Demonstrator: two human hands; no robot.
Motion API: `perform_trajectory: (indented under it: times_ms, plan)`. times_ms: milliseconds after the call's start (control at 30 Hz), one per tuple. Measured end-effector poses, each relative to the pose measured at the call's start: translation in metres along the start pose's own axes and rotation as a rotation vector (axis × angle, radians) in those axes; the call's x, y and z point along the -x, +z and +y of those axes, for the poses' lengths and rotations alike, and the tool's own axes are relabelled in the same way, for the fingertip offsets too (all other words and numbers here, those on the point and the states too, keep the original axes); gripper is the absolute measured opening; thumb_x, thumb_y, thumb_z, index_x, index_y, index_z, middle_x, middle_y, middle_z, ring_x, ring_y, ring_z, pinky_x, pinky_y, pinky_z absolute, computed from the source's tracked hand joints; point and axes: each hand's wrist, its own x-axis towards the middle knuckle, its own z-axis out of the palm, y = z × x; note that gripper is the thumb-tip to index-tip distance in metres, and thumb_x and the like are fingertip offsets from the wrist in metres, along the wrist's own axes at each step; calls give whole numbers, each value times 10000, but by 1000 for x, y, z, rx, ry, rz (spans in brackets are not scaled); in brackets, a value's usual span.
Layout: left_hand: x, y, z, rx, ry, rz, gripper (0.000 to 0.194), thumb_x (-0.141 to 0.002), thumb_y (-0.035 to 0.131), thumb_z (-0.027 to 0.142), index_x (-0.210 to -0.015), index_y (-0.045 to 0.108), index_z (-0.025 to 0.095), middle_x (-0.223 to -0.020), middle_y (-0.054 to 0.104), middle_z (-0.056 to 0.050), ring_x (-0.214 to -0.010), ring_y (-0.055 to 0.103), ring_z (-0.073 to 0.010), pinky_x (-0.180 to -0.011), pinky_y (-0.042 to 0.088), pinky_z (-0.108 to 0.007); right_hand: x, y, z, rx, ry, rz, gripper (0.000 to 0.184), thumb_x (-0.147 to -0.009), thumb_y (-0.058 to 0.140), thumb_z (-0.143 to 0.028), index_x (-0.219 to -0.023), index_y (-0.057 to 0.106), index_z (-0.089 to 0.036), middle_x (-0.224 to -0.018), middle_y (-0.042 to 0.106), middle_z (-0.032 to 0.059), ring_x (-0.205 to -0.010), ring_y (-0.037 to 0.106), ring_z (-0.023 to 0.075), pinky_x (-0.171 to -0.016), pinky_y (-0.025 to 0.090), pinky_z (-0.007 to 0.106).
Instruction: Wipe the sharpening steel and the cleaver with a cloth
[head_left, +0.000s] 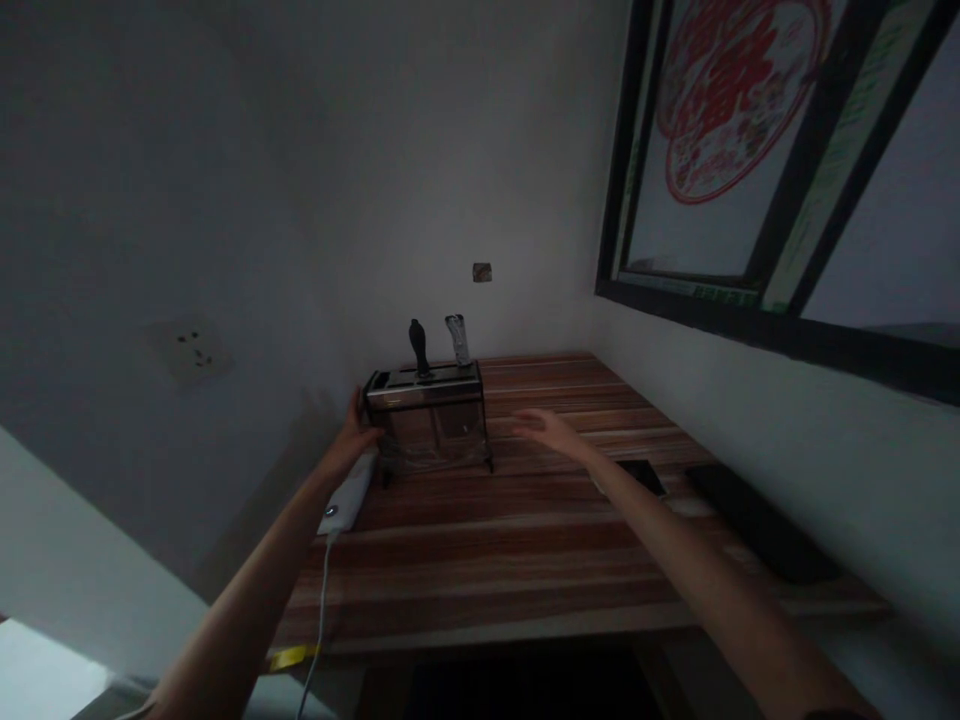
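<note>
A knife holder [427, 425] with see-through sides and a dark metal-edged top stands at the back left of the wooden table. A black handle [418, 345] and a silvery handle [457, 338] stick up from its slots. My left hand [354, 437] grips its left end, with the thumb at the front corner and the fingers along the side, partly hidden. To the right of the holder, my right hand [546, 430] is in the air, fingers stretched out, touching nothing.
A white power strip [351, 497] with a cable lies below my left hand. A dark phone-like slab [643, 477] is by my right forearm, and a long black object [761, 520] lies along the right wall. A wall socket [196, 350] is at left; a framed window [720, 200] is at right.
</note>
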Motion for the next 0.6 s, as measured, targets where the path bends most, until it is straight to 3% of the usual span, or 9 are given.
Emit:
perform_trajectory:
  times_ms: [67, 133, 200, 333, 433, 500, 600]
  plan:
    - [13, 8, 10, -54, 68, 223, 650, -709, 602, 248, -1305, 343, 268, -1368, 418, -50, -1328, 278, -233, -1083, 260, -399, 31, -23, 17, 85, 48, 38, 254, -748, 640, -343, -943, 666, -184, -967, 698, 75, -918, 643, 222, -854, 482, 388]
    - [28, 22, 21, -110, 183, 436, 542, -755, 549, 227, -1269, 382, 264, -1354, 406, -49, -1284, 341, -220, -1079, 261, -381, 63, -45, 32, 184, 101, 106, 214, -788, 574, -309, -920, 665, -167, -896, 702, 82, -838, 652, 221, -775, 506, 375]
    - [44, 44, 31, -148, 312, 501, 416, -797, 488, 207, -1208, 437, 248, -1273, 454, -44, -1231, 394, -207, -1073, 268, -365, 93, -63, 45, 294, 144, 169, 205, -801, 537, -283, -909, 666, -166, -883, 697, 91, -818, 642, 230, -781, 493, 393]
    - [73, 107, 36, -194, 393, 272, 283, -804, 449, 182, -1077, 498, 238, -1076, 528, -54, -1059, 502, -224, -965, 379, -378, 129, -88, 61, 497, 202, 276, 194, -780, 523, -210, -901, 672, -191, -993, 674, 112, -1008, 570, 279, -925, 391, 450]
    - [91, 152, 26, -241, 461, 19, 332, -781, 419, 131, -1081, 506, 244, -1069, 538, -80, -1049, 501, -243, -922, 400, -411, 136, -93, 68, 589, 244, 303, 186, -797, 509, -228, -888, 669, -201, -977, 676, 124, -1002, 571, 286, -905, 400, 436]
    - [100, 171, 19, -307, 512, -164, 367, -749, 440, 94, -1066, 547, 246, -1057, 567, -79, -1044, 499, -249, -935, 377, -443, 137, -94, 70, 623, 266, 302, 198, -810, 494, -255, -891, 662, -189, -949, 674, 144, -970, 580, 296, -873, 415, 438]
    - [110, 179, 12, -328, 508, -351, 378, -731, 459, 58, -1017, 604, 258, -1033, 606, -58, -1012, 514, -230, -939, 371, -428, 138, -93, 70, 629, 274, 281, 181, -776, 530, -268, -870, 652, -174, -931, 660, 150, -954, 572, 304, -864, 414, 445]
